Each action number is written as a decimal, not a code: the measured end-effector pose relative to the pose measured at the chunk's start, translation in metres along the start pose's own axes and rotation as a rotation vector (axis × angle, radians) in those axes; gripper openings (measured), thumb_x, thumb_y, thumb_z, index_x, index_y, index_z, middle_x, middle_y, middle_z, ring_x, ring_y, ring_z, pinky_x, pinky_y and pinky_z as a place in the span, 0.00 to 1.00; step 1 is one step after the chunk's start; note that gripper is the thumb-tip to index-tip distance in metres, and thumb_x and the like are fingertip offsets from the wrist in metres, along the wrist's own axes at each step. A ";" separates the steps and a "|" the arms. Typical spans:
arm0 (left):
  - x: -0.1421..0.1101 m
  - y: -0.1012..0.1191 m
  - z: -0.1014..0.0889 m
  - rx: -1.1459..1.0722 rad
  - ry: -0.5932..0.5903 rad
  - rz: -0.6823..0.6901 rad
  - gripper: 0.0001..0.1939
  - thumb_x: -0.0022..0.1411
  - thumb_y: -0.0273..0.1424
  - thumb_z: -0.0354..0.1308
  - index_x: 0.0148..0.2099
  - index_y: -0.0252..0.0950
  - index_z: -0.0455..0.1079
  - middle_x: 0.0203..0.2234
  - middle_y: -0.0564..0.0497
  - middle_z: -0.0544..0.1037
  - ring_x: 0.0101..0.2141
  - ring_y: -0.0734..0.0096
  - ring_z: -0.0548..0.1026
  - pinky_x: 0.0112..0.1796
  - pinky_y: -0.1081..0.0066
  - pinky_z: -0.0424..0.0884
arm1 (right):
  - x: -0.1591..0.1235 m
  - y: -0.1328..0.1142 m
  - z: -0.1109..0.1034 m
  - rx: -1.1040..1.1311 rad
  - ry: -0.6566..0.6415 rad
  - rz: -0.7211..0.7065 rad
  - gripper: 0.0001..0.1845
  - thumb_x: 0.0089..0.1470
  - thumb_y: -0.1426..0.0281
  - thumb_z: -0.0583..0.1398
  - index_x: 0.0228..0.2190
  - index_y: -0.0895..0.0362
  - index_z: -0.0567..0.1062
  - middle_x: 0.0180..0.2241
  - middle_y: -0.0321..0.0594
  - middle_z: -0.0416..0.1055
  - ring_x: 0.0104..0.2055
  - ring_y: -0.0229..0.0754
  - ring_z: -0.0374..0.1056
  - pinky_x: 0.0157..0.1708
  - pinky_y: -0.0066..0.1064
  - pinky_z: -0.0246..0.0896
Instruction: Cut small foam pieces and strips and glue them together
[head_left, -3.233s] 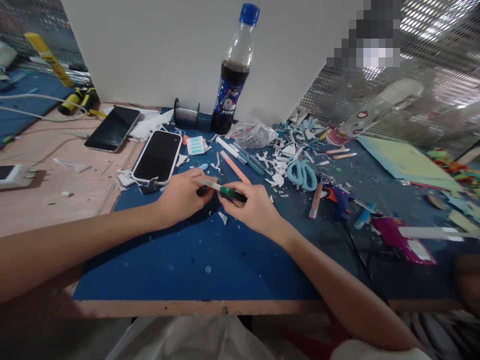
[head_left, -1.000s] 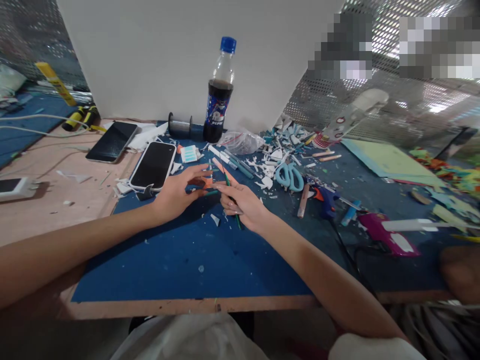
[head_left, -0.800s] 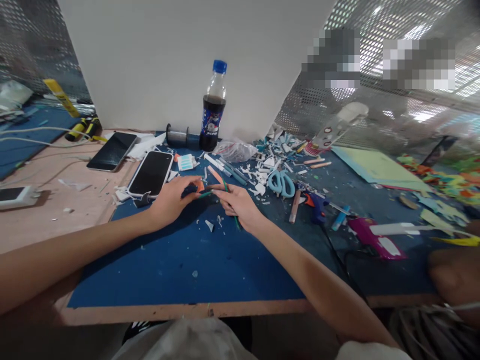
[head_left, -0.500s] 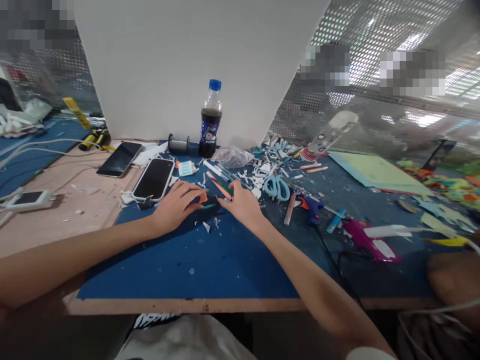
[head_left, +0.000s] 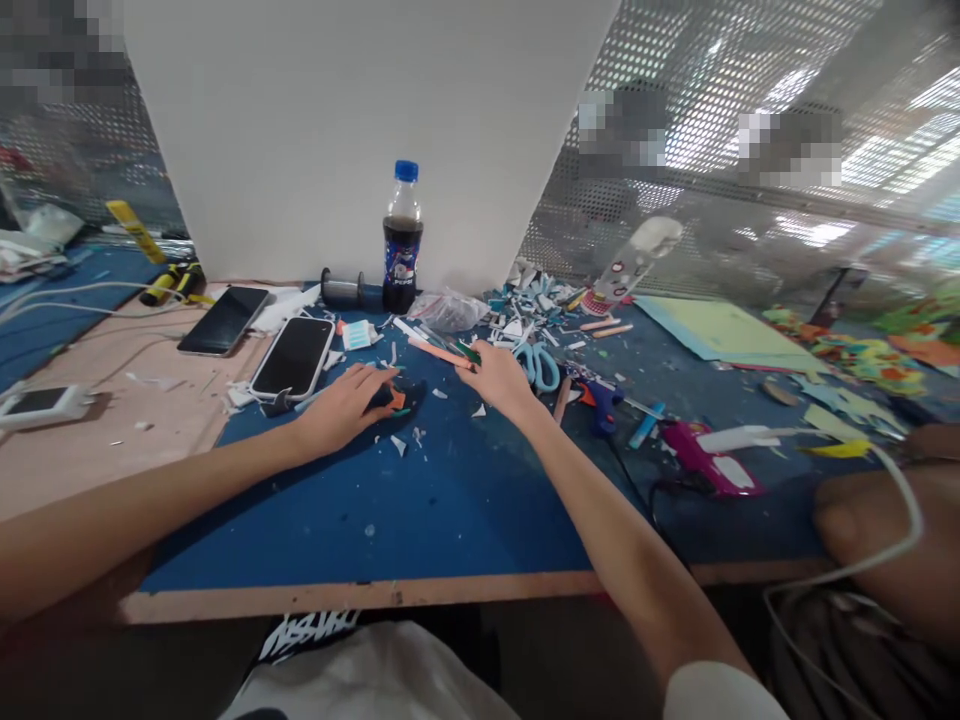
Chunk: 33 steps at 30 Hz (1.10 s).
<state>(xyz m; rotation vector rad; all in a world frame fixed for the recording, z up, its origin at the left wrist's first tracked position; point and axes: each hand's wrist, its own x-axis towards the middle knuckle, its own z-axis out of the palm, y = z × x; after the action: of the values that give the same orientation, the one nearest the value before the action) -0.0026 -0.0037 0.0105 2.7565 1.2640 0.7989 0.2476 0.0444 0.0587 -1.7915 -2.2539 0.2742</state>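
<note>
My left hand (head_left: 341, 410) rests low over the blue mat, its fingers curled around a small orange piece (head_left: 397, 397). A bit of teal shows by those fingertips. My right hand (head_left: 499, 380) has its fingers closed at the near end of a slim orange stick (head_left: 439, 352). Something dark green (head_left: 469, 353) lies against that stick by the fingers; its kind cannot be made out. White scraps (head_left: 399, 445) lie on the mat between and below the hands. Light-blue scissors (head_left: 538, 368) are just right of my right hand.
A Pepsi bottle (head_left: 403, 250) and a wire spool (head_left: 342, 290) stand against the white board. Two phones (head_left: 294, 358) lie left. Scraps (head_left: 536, 300) pile behind the scissors. Rightward are a blue glue gun (head_left: 602, 400), a magenta device (head_left: 709, 460) and another person's arm (head_left: 877, 500).
My right hand has moved away from my left hand and closed at the orange stick. My left hand still holds the orange piece. The view has shifted slightly right.
</note>
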 end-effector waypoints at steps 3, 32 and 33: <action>0.005 0.000 0.001 0.014 -0.025 0.020 0.21 0.67 0.34 0.49 0.58 0.31 0.59 0.46 0.40 0.73 0.46 0.57 0.70 0.47 0.59 0.67 | 0.001 0.004 -0.001 -0.015 0.018 0.008 0.06 0.52 0.69 0.58 0.32 0.59 0.69 0.28 0.44 0.68 0.30 0.41 0.62 0.24 0.29 0.43; 0.059 -0.066 -0.019 0.377 -0.224 -0.361 0.27 0.62 0.35 0.53 0.60 0.26 0.58 0.49 0.27 0.65 0.51 0.34 0.61 0.47 0.42 0.59 | -0.061 -0.068 0.034 -0.284 -0.181 -0.570 0.22 0.62 0.58 0.47 0.45 0.63 0.66 0.27 0.43 0.71 0.22 0.38 0.62 0.17 0.28 0.44; 0.060 -0.068 -0.020 0.364 -0.214 -0.360 0.27 0.62 0.35 0.54 0.59 0.26 0.59 0.48 0.28 0.65 0.51 0.34 0.61 0.48 0.42 0.59 | -0.061 -0.068 0.035 -0.291 -0.169 -0.570 0.20 0.62 0.60 0.46 0.44 0.62 0.67 0.29 0.44 0.71 0.23 0.38 0.63 0.17 0.28 0.44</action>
<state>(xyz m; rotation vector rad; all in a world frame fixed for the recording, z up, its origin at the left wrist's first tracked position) -0.0272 0.0809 0.0401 2.6311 1.9357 0.2599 0.1873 -0.0302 0.0409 -1.1836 -2.9273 -0.0167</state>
